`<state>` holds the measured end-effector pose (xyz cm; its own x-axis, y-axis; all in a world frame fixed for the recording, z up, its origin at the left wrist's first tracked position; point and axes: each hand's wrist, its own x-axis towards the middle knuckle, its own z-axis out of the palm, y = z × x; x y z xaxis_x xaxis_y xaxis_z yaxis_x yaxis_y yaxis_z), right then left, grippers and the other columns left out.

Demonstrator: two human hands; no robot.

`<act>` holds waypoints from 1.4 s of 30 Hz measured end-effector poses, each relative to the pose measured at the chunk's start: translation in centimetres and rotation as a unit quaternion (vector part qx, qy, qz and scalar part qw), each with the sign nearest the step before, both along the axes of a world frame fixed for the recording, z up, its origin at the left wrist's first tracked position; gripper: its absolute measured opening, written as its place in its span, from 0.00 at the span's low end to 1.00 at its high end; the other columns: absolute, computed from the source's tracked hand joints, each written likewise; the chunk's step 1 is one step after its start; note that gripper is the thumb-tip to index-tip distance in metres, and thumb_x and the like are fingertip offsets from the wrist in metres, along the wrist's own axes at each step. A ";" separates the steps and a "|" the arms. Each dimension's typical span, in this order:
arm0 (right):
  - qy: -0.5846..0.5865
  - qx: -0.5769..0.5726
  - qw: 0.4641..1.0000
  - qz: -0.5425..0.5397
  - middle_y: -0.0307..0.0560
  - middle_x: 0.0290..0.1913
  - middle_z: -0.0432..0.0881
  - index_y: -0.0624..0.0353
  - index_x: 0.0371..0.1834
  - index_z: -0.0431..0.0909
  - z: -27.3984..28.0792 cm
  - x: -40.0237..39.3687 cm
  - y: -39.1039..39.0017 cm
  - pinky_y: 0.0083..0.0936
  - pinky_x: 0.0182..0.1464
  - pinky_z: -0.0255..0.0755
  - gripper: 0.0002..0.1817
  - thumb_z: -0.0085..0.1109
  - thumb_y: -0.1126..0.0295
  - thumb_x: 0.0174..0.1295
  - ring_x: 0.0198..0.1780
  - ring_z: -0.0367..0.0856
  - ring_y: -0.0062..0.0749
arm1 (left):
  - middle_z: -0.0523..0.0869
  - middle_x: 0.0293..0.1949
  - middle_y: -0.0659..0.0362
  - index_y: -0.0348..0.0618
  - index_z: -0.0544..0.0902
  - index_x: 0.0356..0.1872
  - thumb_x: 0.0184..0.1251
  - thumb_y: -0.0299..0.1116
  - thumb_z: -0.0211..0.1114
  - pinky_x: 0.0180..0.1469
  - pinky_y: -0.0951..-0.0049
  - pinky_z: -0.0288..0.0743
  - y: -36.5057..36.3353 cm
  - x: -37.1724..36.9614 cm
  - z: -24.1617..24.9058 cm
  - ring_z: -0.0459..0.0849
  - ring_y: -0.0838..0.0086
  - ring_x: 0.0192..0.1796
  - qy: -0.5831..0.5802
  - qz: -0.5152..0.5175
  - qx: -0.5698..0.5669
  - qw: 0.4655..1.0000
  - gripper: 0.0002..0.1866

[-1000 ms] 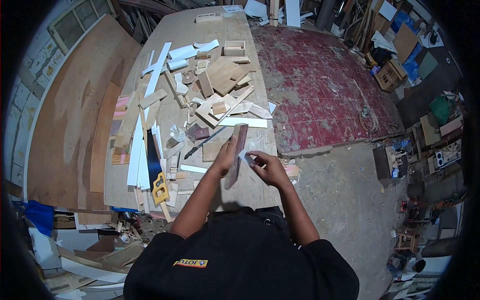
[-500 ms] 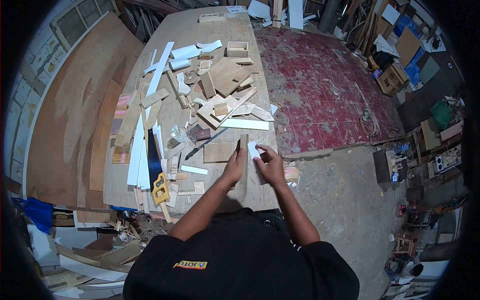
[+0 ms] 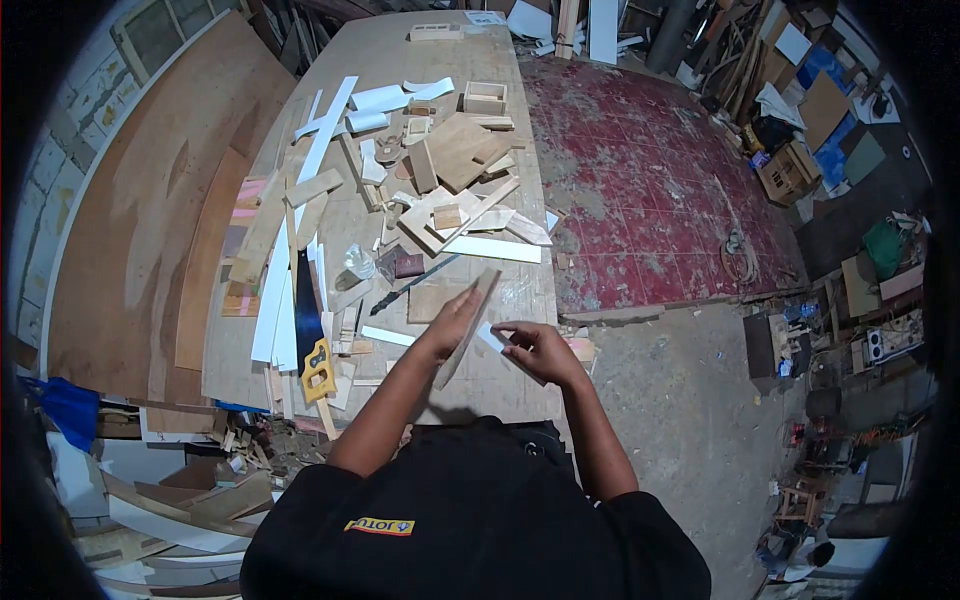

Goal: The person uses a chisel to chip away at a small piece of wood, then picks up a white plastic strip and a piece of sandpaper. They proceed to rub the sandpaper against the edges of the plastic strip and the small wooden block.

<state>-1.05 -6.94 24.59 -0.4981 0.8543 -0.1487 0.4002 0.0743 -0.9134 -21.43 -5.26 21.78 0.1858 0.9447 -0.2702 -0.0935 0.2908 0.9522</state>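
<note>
My left hand is closed around a narrow wooden board, which slants on edge above the near end of the workbench. Just to its right, my right hand pinches a small white strip between thumb and fingers. A short gap separates the strip from the board. Behind the left hand lies a flat wooden piece, partly covered by that hand. A thin white strip rests on the bench to the left.
A handsaw with a yellow handle lies along the left side. Wood offcuts and white sheets crowd the bench's middle. A clear plastic bottle is beside a dark red block. A large plywood panel leans at left.
The board in my left hand has turned from near upright to a slant, its lower end swinging left. My right hand has lowered slightly, and its white strip now tilts.
</note>
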 end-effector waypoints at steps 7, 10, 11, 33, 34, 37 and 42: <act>-0.037 0.005 0.998 0.043 0.50 0.34 0.86 0.57 0.55 0.80 1.1 0.6 1.3 0.26 0.40 0.76 0.21 0.63 0.79 0.56 0.34 0.82 0.24 | 0.74 0.63 0.55 0.36 0.63 0.71 0.78 0.52 0.45 0.67 0.74 0.60 -1.4 0.2 -0.1 0.70 0.73 0.63 -0.015 -0.056 0.006 0.998 0.32; 0.012 -0.007 1.000 0.022 0.51 0.35 0.87 0.59 0.55 0.80 0.5 0.6 1.4 0.26 0.40 0.76 0.21 0.62 0.79 0.56 0.34 0.82 0.24 | 0.75 0.62 0.56 0.37 0.63 0.71 0.78 0.51 0.45 0.66 0.74 0.61 -1.7 0.0 -0.5 0.71 0.74 0.62 -0.015 -0.056 0.020 0.998 0.31; 0.021 0.002 1.000 0.016 0.50 0.34 0.87 0.59 0.55 0.80 0.3 0.7 1.5 0.26 0.40 0.76 0.21 0.62 0.80 0.56 0.34 0.82 0.24 | 0.75 0.61 0.56 0.37 0.63 0.71 0.79 0.51 0.44 0.66 0.74 0.62 -1.7 -0.1 -0.9 0.71 0.74 0.61 -0.017 -0.063 0.040 0.997 0.31; 0.125 0.028 0.980 -0.152 0.44 0.32 0.84 0.58 0.59 0.76 -3.5 -3.7 -5.2 0.20 0.38 0.74 0.21 0.62 0.78 0.61 0.33 0.79 0.18 | 0.78 0.57 0.53 0.37 0.68 0.66 0.76 0.59 0.40 0.63 0.67 0.68 -1.5 0.2 0.4 0.77 0.70 0.58 -0.083 0.086 -0.027 0.993 0.34; 0.100 0.018 0.985 -0.140 0.44 0.32 0.84 0.56 0.59 0.77 -3.2 -3.4 -5.1 0.22 0.38 0.75 0.21 0.62 0.77 0.60 0.32 0.79 0.20 | 0.77 0.59 0.53 0.36 0.68 0.66 0.77 0.57 0.40 0.64 0.69 0.66 -1.5 0.1 0.5 0.76 0.70 0.60 -0.097 0.073 -0.027 0.992 0.34; 0.068 0.023 0.992 -0.102 0.45 0.32 0.84 0.54 0.59 0.77 -2.1 -2.5 -4.4 0.23 0.38 0.75 0.21 0.62 0.77 0.60 0.32 0.79 0.20 | 0.76 0.60 0.53 0.38 0.67 0.67 0.78 0.56 0.40 0.65 0.70 0.65 -1.3 0.1 0.2 0.75 0.70 0.61 -0.041 0.068 0.000 0.997 0.33; 0.135 0.050 0.961 -0.235 0.40 0.33 0.81 0.58 0.61 0.73 -1.5 -2.5 -2.0 0.17 0.38 0.73 0.22 0.60 0.80 0.62 0.34 0.77 0.17 | 0.76 0.60 0.53 0.38 0.67 0.67 0.78 0.55 0.39 0.66 0.70 0.65 -1.9 1.6 0.6 0.74 0.70 0.61 -0.056 0.041 -0.011 0.998 0.32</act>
<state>-3.55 -8.92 23.13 -0.0631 0.9977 0.0259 0.1606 0.0358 -0.9864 -19.82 -7.16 22.42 0.1388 0.9521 -0.2723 -0.2236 0.2980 0.9280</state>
